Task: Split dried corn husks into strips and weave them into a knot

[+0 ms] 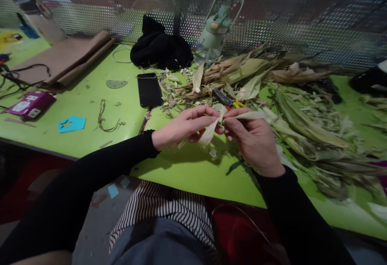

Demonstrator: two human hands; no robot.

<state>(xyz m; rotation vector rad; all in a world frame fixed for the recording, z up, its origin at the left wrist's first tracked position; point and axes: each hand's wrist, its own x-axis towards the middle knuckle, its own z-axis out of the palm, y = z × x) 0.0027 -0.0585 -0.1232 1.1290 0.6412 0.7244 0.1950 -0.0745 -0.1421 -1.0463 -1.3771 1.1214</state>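
Both my hands meet above the green table, pinching one pale corn husk (208, 134) with a knotted or folded spot between them. My left hand (189, 124) closes its fingers and thumb on the husk's left part, a flap of which hangs below. From the other side, my right hand (255, 138) pinches it close to the fold. A long pale strip runs off to the right over that hand. Just behind the fingertips lie scissors or pliers (222, 96) with red and yellow on the handles, partly hidden by husks.
Dry corn husks (242, 71) and shreds cover the table's back and right. A black phone (149, 89), a black cloth (161, 49) and a green water bottle (213, 35) stand or lie behind. Leftward are brown paper (69, 57), a purple box (32, 104) and a blue paper piece (71, 124).
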